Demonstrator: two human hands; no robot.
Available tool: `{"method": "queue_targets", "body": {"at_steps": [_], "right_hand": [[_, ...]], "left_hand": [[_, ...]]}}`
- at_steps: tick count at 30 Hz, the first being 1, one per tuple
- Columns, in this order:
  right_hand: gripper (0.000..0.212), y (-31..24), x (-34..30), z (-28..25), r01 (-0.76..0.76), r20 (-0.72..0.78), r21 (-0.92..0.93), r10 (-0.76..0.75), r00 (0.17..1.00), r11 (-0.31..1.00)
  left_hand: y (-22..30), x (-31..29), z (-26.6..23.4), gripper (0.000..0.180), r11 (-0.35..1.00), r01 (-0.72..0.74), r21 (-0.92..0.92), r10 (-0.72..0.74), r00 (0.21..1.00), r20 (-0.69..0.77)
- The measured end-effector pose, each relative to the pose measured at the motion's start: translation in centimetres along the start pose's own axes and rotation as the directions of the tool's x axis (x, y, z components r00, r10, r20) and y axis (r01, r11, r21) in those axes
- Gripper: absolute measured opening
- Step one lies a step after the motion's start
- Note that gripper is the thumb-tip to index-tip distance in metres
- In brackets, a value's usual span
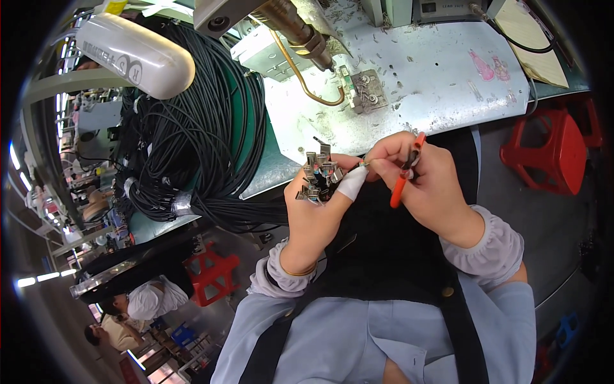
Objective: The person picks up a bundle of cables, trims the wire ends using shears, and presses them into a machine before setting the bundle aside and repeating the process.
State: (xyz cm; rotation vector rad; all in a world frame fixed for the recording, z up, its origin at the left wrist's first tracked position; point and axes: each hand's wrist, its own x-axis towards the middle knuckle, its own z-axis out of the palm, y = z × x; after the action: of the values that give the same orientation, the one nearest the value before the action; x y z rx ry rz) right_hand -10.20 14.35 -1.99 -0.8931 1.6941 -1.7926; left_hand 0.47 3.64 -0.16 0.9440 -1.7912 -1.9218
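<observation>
Our left grip (312, 221) clasps boxy silver metal connectors (313, 171); our right grip (436, 191), holding red-handled pliers (398, 191), seemingly sorts thin coloured wires (362, 164); the next move needs steady pinching.

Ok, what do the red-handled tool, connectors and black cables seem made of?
Red-handled tool: handles probably plastic or rubber, smooth and evenly coloured.
Connectors in the left hand: likely metal, silvery with bright glints.
Black cables: apparently rubber or plastic jackets, softly shiny, bending in smooth coils.
</observation>
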Motion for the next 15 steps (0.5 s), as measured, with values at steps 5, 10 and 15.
{"method": "queue_targets", "body": {"at_steps": [5,10,15], "right_hand": [[0.009,0.0,-0.1,-0.2,-0.202,0.03,0.195,0.2,0.979,0.96],[0.02,0.6,-0.7,-1.1,-0.032,0.111,-0.333,0.073,0.991,0.942],[0.028,0.4,-0.9,-0.5,-0.007,0.149,-0.545,0.105,0.983,0.838]], "left_hand": [[0.0,-0.1,-0.3,0.014,1.0,0.006,-0.014,-0.005,1.0,0.028],[-0.1,-0.2,-0.4,0.013,0.994,-0.026,-0.103,0.028,1.0,0.012],[0.2,-0.3,0.0,0.015,0.992,-0.053,-0.118,0.053,0.999,-0.008]]}}
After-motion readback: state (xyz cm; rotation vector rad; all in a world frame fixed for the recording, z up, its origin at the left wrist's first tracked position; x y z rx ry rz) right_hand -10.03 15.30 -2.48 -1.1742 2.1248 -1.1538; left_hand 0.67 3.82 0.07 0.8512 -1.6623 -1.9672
